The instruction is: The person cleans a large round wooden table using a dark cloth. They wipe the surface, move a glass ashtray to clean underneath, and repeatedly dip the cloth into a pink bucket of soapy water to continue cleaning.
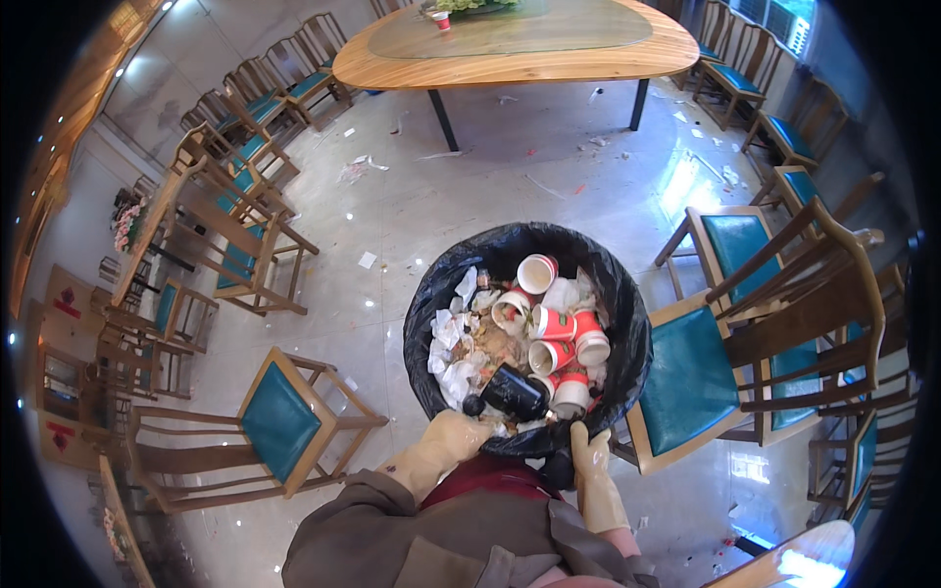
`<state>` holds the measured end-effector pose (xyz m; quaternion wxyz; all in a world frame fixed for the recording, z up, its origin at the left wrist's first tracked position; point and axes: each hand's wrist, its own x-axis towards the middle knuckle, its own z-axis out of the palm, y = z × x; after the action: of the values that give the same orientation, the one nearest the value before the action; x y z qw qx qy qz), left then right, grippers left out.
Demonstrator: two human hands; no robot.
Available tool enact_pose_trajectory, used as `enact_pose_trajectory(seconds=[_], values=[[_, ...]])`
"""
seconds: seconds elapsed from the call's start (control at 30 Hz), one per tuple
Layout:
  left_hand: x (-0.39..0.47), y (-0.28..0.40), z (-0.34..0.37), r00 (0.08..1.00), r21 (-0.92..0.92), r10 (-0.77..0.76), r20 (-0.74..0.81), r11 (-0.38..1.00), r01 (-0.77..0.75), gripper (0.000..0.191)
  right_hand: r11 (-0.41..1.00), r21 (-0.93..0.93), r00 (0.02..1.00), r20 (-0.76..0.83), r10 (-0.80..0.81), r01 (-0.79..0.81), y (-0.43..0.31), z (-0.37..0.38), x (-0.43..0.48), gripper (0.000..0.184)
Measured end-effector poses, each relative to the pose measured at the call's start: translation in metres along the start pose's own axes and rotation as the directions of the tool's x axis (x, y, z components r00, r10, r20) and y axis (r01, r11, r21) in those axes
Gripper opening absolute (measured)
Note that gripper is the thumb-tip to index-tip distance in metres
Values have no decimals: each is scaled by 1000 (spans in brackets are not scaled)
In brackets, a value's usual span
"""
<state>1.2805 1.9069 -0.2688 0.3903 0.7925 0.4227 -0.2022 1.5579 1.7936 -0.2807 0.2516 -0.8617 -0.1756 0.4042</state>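
Note:
A round bin lined with a black plastic bag (441, 272) stands right in front of me. Red and white paper cups (553, 323), crumpled tissues (450, 334), food scraps (500, 342) and a black bottle-like container (514, 391) lie inside it. My left hand (452, 445), in a cream rubber glove, grips the bin's near rim at the left. At the right of the near rim is my right hand (594, 470), gloved the same way, with its fingers against the bag and part of them hidden. A dark round object (559, 469) shows beside it, below the rim.
Wooden chairs with teal seats stand close at the left (281, 416) and right (687, 378). A wooden table (514, 70) with a paper cup (441, 20) and a plant is ahead. Litter (356, 169) is scattered over the tiled floor (345, 242).

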Motion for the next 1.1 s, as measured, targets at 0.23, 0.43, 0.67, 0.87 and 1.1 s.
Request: enact_pose_trajectory(seconds=[0.23,0.43,0.67,0.87,1.1], values=[[84,0,69,992,198,-56,-117,977,79,27,943,-79,946,18,-324,324,55,48,143,81],[216,-52,155,955,178,-210,-208,952,248,37,876,165,891,-56,-451,454,129,134,280,96],[364,-114,227,894,102,-295,-338,932,347,28,821,505,911,145,-386,267,291,120,377,68],[440,-145,264,814,60,-387,-434,889,454,38,666,718,777,298,-554,200,370,67,420,57],[492,-173,273,735,11,-450,-507,849,527,39,595,-5,595,-17,-804,804,279,15,532,44]])
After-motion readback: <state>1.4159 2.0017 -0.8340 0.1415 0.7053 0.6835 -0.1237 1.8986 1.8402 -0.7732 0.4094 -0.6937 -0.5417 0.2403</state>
